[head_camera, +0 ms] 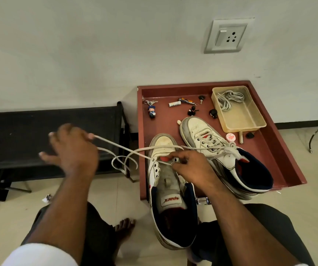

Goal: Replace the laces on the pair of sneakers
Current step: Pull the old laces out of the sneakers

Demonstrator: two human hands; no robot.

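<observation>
Nearest me, the unlaced sneaker point(170, 191) hangs heel-first over the tray's near edge point(144, 189). My right hand point(188, 166) pinches at its lower eyelets. My left hand point(71, 148), out over the black bench point(20, 131), pinches the white lace point(127, 148) taut, free room around it. Beyond my right hand lie the laced sneaker point(221, 150) and a plastic tub point(250, 123) holding spare laces point(229, 98).

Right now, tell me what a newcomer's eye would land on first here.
First, the white lace stretched taut from the near sneaker, at the front edge of the red tray, out to the left hand that pulls it. The right hand pinches at that sneaker's eyelets. Behind, the second sneaker lies laced, and more laces coil in a clear tub at the tray's far right.
</observation>
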